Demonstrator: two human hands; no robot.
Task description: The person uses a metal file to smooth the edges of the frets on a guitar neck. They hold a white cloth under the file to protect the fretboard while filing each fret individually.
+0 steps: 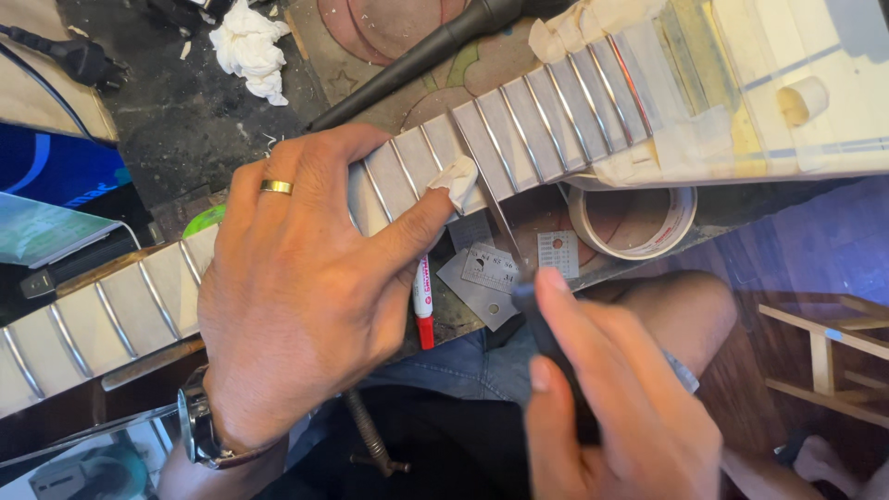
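A guitar neck (519, 125) with metal frets, its wood covered in pale masking tape, runs diagonally across the bench. My left hand (296, 278), with a gold ring and a wristwatch, lies flat over the neck; its thumb presses a small white tissue wad (457, 176) onto the frets. My right hand (611, 398) grips a dark-handled tool (537, 324) whose thin metal blade (489, 190) reaches up across the frets beside the wad.
A roll of masking tape (634, 222), small metal gauge plates (486, 282) and a red marker (423, 306) lie under the neck. A crumpled white tissue (248, 46) and a black tube (426, 51) sit behind. My knee (685, 306) is below; a wooden frame (824, 347) stands right.
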